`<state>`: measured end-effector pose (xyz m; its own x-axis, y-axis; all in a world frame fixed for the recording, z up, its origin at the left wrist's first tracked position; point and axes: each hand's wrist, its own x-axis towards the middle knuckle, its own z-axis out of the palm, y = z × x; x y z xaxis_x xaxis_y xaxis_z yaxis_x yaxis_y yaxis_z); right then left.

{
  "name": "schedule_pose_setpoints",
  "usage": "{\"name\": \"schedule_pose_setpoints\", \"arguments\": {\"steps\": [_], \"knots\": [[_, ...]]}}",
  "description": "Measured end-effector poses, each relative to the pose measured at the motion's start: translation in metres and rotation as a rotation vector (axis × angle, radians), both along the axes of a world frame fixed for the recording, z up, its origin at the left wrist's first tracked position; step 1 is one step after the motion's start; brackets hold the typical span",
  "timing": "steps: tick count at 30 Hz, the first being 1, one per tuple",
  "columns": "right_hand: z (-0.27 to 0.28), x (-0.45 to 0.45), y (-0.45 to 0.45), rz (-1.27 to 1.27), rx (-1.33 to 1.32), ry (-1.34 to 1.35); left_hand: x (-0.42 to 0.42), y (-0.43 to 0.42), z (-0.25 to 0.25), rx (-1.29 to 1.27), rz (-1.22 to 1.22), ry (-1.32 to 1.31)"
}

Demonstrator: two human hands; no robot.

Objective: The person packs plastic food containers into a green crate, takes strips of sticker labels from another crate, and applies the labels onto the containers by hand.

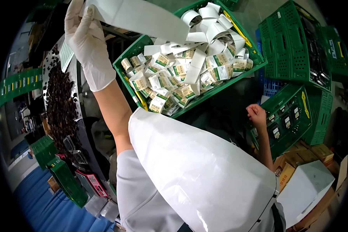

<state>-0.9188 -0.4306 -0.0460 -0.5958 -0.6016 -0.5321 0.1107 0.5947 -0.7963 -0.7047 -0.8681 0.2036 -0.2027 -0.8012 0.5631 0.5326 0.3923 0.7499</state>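
At the upper left, my left hand [85, 40], in a white glove, pinches a wide white paper strip [143, 19] between thumb and fingers. The strip stretches right, over a green crate [205, 101]. Inside the crate lie heaped curls of white strip and many printed labels [178, 69] in cream, green and white. My right hand [256, 115] is bare, to the right of that crate, with its fingers curled in and nothing visible in them. Below it is another green crate [280, 143] holding several small labelled dark packs [287, 121].
Dark pieces [60, 104] are spread over a work table on the left, with clear plastic boxes [78, 154] near them. Green crates [284, 42] are stacked at the upper right. Cardboard boxes [297, 156] and a white box [307, 189] stand at the lower right.
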Motion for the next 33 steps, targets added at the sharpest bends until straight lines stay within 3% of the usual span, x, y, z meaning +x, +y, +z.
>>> {"name": "schedule_pose_setpoints", "arguments": {"steps": [5, 10, 12, 14, 16, 17, 19, 20, 22, 23, 27, 30, 33], "knots": [[0.053, 0.018, -0.066, 0.090, -0.121, 0.001, 0.006, 0.008, 0.001, 0.031, 0.022, -0.247], [0.050, 0.042, -0.133, 0.261, -0.236, -0.180, 0.042, 0.012, -0.006, 0.070, 0.068, -0.270], [0.005, 0.051, -0.167, 0.334, -0.304, -0.237, 0.064, 0.011, -0.007, 0.064, 0.180, -0.243], [-0.031, 0.062, -0.205, 0.425, -0.222, -0.112, 0.094, 0.012, -0.006, 0.062, 0.157, -0.186], [-0.072, 0.068, -0.241, 0.444, 0.110, -0.012, 0.106, 0.023, 0.005, 0.046, 0.209, -0.188], [-0.078, 0.068, -0.253, 0.452, 0.104, -0.006, 0.117, 0.022, 0.007, 0.019, 0.247, -0.204], [-0.089, 0.070, -0.275, 0.507, 0.422, 0.073, 0.138, 0.023, 0.013, 0.052, 0.316, -0.232], [-0.109, 0.071, -0.285, 0.514, 0.413, 0.077, 0.146, 0.023, 0.016, 0.070, 0.347, -0.242], [-0.153, 0.070, -0.293, 0.180, 0.237, -0.182, 0.166, 0.016, 0.017, 0.103, 0.393, -0.249], [-0.127, 0.073, -0.294, 0.107, 0.214, -0.251, 0.176, 0.012, 0.017, 0.143, 0.432, -0.256], [-0.134, 0.067, -0.294, -0.077, -0.059, -0.329, 0.214, -0.010, 0.005, 0.176, 0.534, -0.235], [-0.073, 0.047, -0.277, 0.137, -0.187, -0.450, 0.235, -0.025, -0.006, 0.262, 0.553, -0.166], [0.010, 0.025, -0.254, 0.131, -0.309, -0.527, 0.230, -0.029, -0.018, 0.352, 0.532, -0.022]]}}
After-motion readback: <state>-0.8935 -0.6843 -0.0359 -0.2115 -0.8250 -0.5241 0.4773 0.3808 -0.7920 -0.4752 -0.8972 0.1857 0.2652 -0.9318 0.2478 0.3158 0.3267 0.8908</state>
